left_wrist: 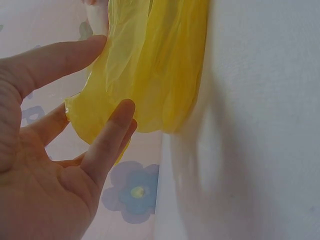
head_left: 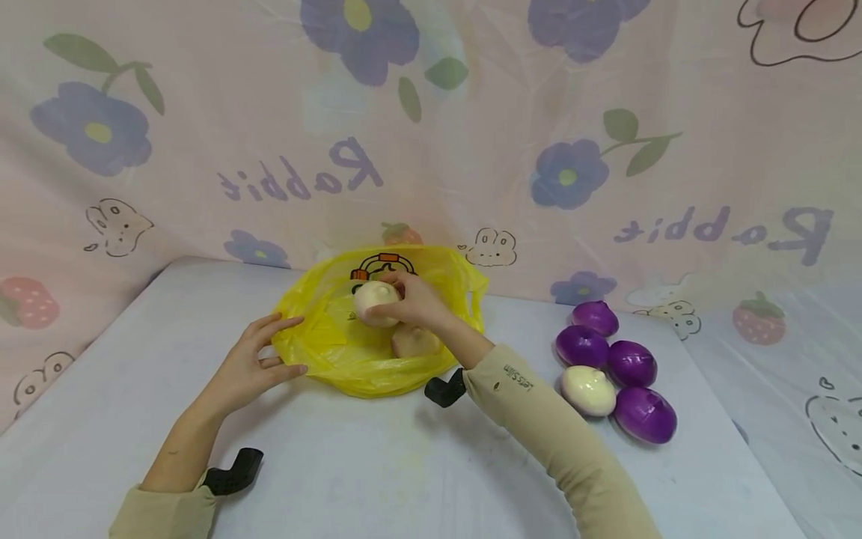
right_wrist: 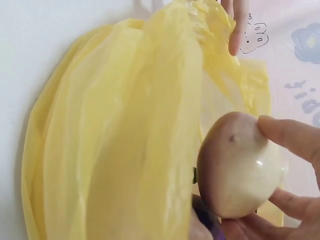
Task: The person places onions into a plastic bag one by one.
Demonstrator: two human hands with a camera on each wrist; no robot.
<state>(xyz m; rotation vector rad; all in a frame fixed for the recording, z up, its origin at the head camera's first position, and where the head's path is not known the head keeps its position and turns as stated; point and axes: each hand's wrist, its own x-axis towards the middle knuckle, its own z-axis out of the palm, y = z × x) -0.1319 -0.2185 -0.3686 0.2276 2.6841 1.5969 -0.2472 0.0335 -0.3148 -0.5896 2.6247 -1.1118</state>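
Note:
My right hand [head_left: 412,301] grips a white onion-shaped toy [head_left: 374,302] over the mouth of a yellow plastic bag [head_left: 364,380]. In the right wrist view, this toy [right_wrist: 235,167] has a dull purple side and a small dark hole, with fingers and thumb around it. Inside the bag shows another pale round toy [head_left: 412,341], partly hidden by the front rim. At the bag's left edge, my left hand [head_left: 248,367] spreads its fingers, the tips touching the plastic. The left wrist view shows those fingers [left_wrist: 112,127] nearly straight against the yellow bag [left_wrist: 150,75].
To the right on the white table [head_left: 377,464] lies a group of several glossy purple onion-shaped toys [head_left: 646,415] with one white one [head_left: 589,391] among them. A patterned cloth [head_left: 431,172] hangs behind the table. Black camera mounts [head_left: 232,473] stick out from both wrists.

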